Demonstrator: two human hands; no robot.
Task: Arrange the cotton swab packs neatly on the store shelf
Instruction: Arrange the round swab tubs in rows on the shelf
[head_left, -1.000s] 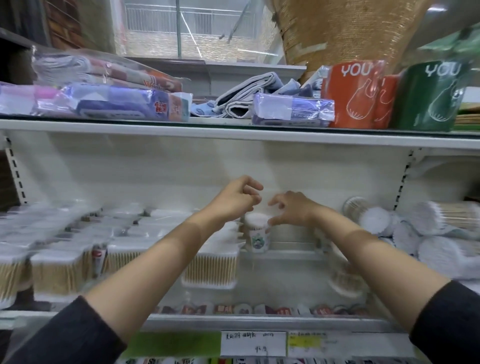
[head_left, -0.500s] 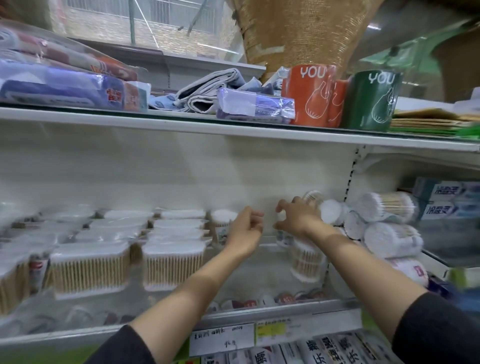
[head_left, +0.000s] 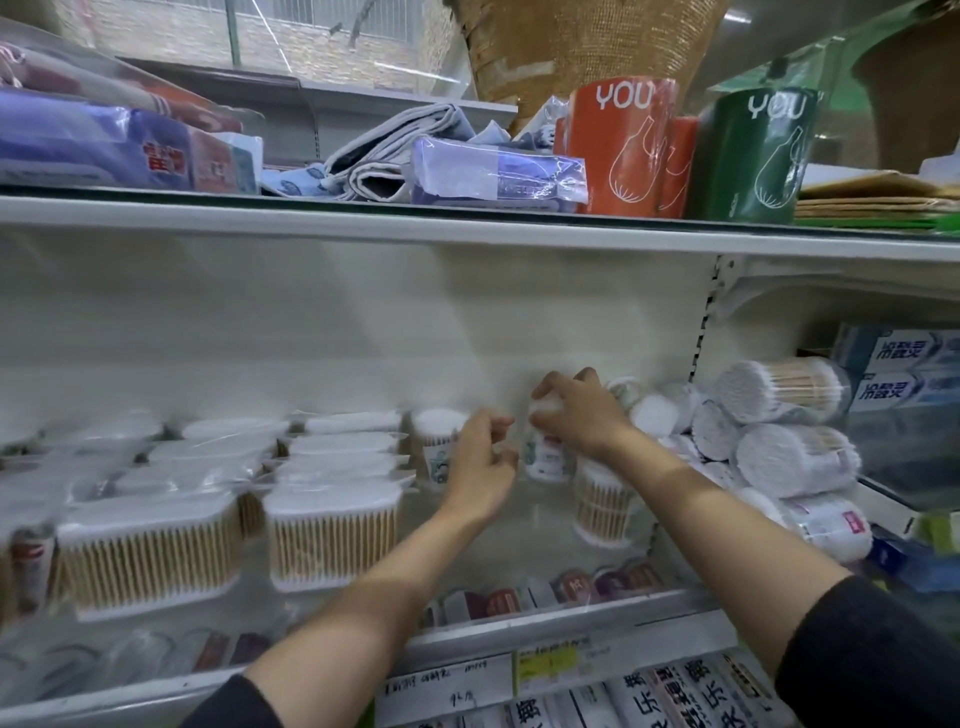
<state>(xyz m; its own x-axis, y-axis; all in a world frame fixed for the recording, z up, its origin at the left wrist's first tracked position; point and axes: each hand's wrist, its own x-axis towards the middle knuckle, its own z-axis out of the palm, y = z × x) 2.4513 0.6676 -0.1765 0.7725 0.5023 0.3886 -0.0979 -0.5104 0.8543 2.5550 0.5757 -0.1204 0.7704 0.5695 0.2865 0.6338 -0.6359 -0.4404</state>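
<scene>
My right hand (head_left: 579, 418) grips an upright round cotton swab tub (head_left: 543, 457) from above, near the shelf's back wall. My left hand (head_left: 483, 460) hovers just left of it, fingers loosely curled and holding nothing. Another round tub (head_left: 436, 441) stands beside my left hand, next to rows of rectangular swab packs (head_left: 332, 530). A third upright tub (head_left: 602, 512) stands under my right wrist. Round swab packs (head_left: 784, 389) lie piled on their sides at the right.
The shelf's front rail (head_left: 571, 621) carries price labels. The upper shelf (head_left: 363, 223) holds wrapped cloths and orange (head_left: 618, 145) and green (head_left: 753, 150) packs. Toothpaste boxes (head_left: 909, 374) stand at the far right. Small flat items line the shelf front (head_left: 519, 597).
My view has swung right. Both hands moved right from the tub by the rectangular packs; my right hand now grips a second tub, and my left hand is off the first one.
</scene>
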